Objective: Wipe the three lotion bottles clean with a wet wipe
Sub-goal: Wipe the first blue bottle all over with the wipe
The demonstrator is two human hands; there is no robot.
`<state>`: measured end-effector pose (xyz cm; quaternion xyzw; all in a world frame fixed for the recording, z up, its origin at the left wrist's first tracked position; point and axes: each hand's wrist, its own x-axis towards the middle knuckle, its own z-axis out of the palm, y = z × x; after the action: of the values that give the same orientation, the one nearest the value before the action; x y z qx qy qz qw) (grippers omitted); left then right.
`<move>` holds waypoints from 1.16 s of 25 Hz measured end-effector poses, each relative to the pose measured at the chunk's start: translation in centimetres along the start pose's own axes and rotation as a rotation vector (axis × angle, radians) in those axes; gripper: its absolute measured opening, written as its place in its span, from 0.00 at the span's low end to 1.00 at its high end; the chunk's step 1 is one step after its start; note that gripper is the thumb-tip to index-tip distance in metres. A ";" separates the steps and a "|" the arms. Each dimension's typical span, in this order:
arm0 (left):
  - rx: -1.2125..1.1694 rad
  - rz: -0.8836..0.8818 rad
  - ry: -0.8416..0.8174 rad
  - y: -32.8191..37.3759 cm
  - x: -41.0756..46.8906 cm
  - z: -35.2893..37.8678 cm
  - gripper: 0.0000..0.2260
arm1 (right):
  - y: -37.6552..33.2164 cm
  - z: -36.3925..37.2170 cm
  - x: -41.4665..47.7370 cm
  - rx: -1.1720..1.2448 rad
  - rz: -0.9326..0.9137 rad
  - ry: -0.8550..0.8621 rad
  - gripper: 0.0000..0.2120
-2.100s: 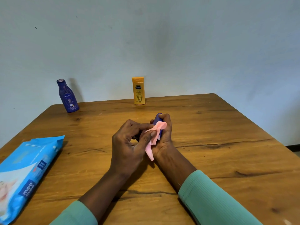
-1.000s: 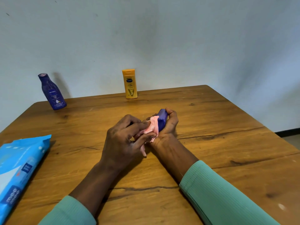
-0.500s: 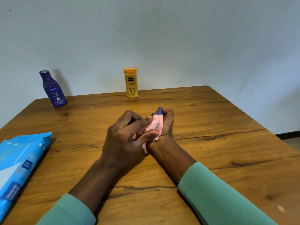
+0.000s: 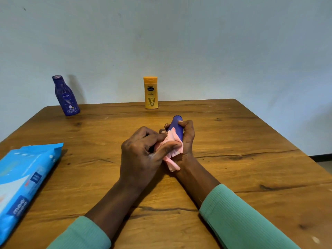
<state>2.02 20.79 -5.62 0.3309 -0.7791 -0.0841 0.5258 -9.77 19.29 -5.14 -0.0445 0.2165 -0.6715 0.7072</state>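
Observation:
My right hand (image 4: 186, 139) grips a small dark blue lotion bottle (image 4: 176, 127) over the middle of the table, cap end pointing away from me. My left hand (image 4: 143, 155) pinches a pink wet wipe (image 4: 171, 151) against the bottle's near side, and the lower body of the bottle is hidden by the wipe and fingers. A taller dark blue lotion bottle (image 4: 66, 97) stands at the table's far left edge. A yellow lotion bottle (image 4: 150, 92) stands upright at the far middle edge.
A blue pack of wet wipes (image 4: 23, 182) lies flat at the left near side of the wooden table (image 4: 251, 159). A pale wall rises right behind the table's far edge. Floor shows past the right edge.
The wipe has slid down the small bottle, so more of its blue top shows than half a second ago. Both hands stay at the table's middle; my view shifted slightly.

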 end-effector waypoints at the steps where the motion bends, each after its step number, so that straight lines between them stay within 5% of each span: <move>1: -0.055 -0.045 0.003 0.0 0.1 -0.1 0.16 | -0.1 0.0 0.4 0.002 -0.036 0.003 0.18; 6: -0.190 -0.159 -0.180 -1.5 0.5 -0.5 0.14 | -0.9 -0.4 0.5 -0.020 -0.093 0.080 0.22; 14: -0.481 -0.509 -0.219 -1.5 0.2 -0.5 0.14 | -1.5 -0.9 1.7 -0.171 -0.202 0.029 0.22; 18: -0.543 -0.591 -0.232 -0.9 0.1 0.0 0.24 | -0.4 -0.7 2.1 -0.284 -0.278 0.041 0.38; 23: -0.376 -0.687 -0.274 -0.1 0.4 0.8 0.31 | -0.4 -0.3 1.7 -0.398 -0.452 0.086 0.18; 29: -0.438 -0.811 -0.071 0.1 1.0 0.5 0.30 | 0.7 0.3 1.6 -0.479 -0.296 0.060 0.24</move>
<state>1.28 20.13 -4.99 0.4870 -0.5683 -0.4567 0.4810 -8.96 17.71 -5.53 -0.2217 0.3811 -0.6981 0.5642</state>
